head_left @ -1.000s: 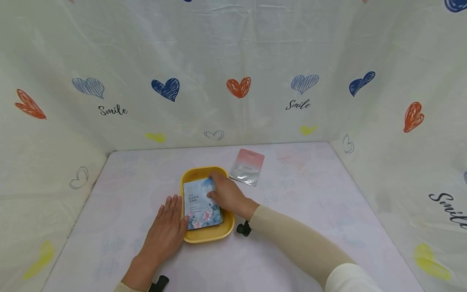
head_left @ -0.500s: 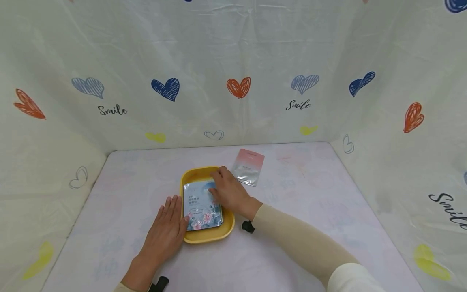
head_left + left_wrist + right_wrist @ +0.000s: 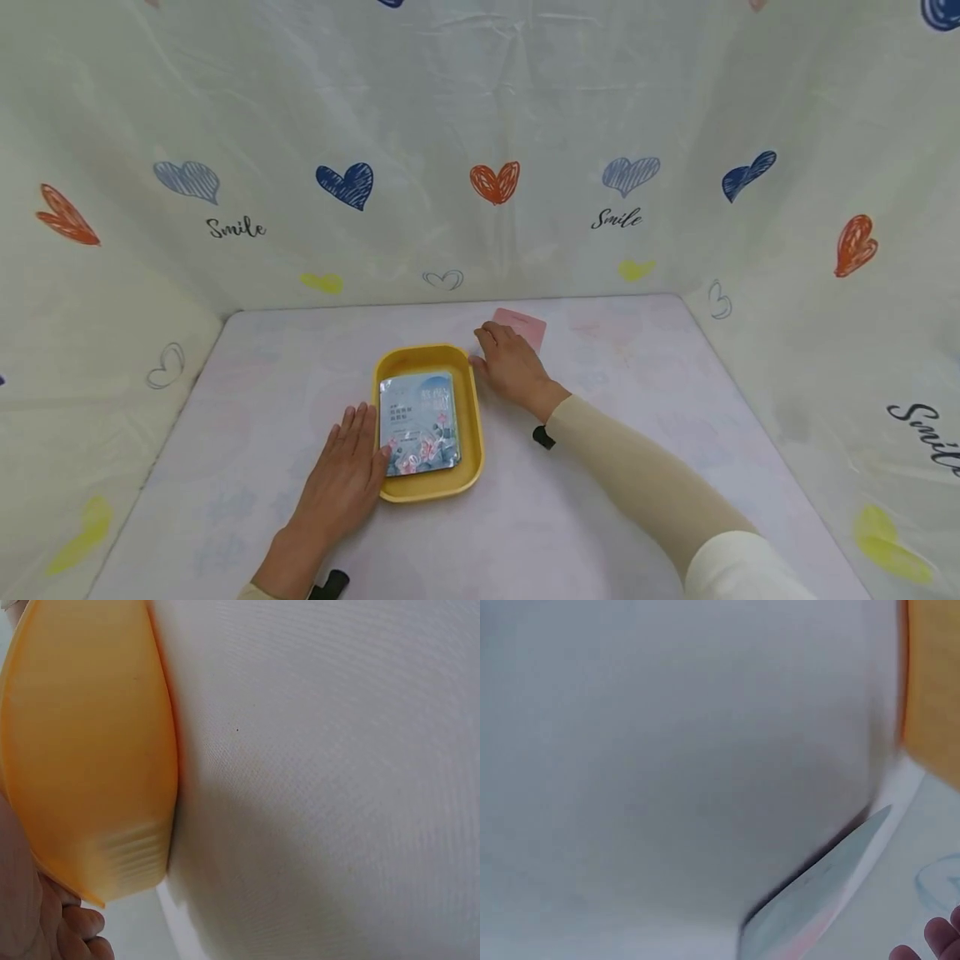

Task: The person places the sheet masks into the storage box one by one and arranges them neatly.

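Note:
A yellow tray stands on the table, its outer wall filling the left of the left wrist view. Inside it lies a light-blue sachet with printed flowers. My left hand rests along the tray's left side, fingers straight and together. Beyond the tray's right side, my right hand is over a pink and silver sachet and covers its lower part. That flat sachet also shows in the right wrist view, with my fingertips apart from it.
A pale tabletop surrounds the tray. Behind it and at both sides hangs a light curtain printed with hearts and "Smile". A dark wrist camera mount sits under my right wrist.
My right hand has let go of the blue sachet in the tray and moved right, out over the pink and silver sachet. My left hand has stayed at the tray.

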### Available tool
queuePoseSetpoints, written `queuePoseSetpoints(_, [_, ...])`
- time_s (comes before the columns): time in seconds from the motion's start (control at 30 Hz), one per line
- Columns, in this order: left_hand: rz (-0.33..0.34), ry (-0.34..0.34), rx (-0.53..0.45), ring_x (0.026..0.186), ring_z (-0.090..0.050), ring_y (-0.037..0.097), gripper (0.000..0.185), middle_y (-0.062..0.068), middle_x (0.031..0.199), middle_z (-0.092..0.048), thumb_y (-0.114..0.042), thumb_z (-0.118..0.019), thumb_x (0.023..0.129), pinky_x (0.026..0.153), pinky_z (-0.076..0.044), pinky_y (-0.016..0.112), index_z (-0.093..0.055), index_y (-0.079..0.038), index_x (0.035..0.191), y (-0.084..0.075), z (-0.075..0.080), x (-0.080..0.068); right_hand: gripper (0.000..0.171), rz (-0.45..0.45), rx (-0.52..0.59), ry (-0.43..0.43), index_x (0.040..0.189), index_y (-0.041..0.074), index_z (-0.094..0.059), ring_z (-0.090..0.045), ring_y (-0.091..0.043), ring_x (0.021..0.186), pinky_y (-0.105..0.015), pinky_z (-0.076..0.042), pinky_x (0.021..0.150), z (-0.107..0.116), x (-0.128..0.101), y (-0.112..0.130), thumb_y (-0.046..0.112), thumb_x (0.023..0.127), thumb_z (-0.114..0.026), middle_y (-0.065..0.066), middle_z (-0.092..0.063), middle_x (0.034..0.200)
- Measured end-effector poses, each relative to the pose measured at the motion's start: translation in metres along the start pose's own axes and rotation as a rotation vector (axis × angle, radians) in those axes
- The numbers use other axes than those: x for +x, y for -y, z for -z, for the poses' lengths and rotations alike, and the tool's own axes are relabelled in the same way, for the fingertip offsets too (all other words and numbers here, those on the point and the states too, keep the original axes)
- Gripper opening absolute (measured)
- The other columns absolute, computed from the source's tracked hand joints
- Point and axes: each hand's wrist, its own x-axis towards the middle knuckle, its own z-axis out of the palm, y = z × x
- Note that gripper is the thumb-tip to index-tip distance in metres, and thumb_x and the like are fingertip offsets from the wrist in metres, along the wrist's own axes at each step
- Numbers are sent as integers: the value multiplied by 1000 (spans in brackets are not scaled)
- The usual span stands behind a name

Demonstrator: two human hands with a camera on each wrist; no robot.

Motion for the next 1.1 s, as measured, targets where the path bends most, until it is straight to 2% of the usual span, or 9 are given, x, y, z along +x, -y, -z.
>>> queuePoseSetpoints(0.2, [16,6,6,162,-17,44,73,26,172,-22,-34,-48,112,131,-19,61,-20,7,165,-1,0,-1,61,-61,-13,134,152,0,-49,-52,-34,144,-48,-47,120,-6,-3,-19,40,107,-62,-19,-51,157])
queuePoseSetpoints(0.43, [19,11,3,162,-16,43,73,25,173,-21,-35,-47,112,131,-18,61,-18,6,165,-2,0,-1,75,-109,-31,424,166,13,-33,-25,-30,162,-58,-22,131,-13,-8,-23,57,108,-50,-7,-29,174])
queuePoseSetpoints(0.53, [20,13,-2,162,-16,43,73,25,173,-22,-35,-48,112,131,-18,61,-19,6,165,-2,0,-1,76,-118,-14,499,168,18,-29,-18,-29,164,-63,-16,131,-15,-12,-29,62,108,-43,-4,-25,176])
queuePoseSetpoints(0.77, [27,15,-4,162,-16,44,74,25,173,-22,-35,-49,111,131,-18,61,-19,6,165,-2,-1,0,72,-109,25,535,169,21,-28,-18,-29,164,-65,-17,130,-11,-28,-54,60,110,-38,-2,-25,176])
queuePoseSetpoints(0.97, [23,15,-5,162,-16,44,74,25,173,-22,-35,-49,112,131,-18,61,-18,6,165,-1,-2,-1,71,-97,13,503,168,18,-31,-23,-32,163,-66,-22,129,-4,-52,-72,58,110,-41,-5,-31,174])
queuePoseSetpoints(1.1, [20,20,0,162,-16,44,74,26,173,-21,-35,-48,112,131,-18,61,-17,6,165,-1,-1,-1,71,-57,18,465,166,14,-36,-28,-35,161,-68,-26,126,3,-74,-79,57,110,-45,-9,-37,171])
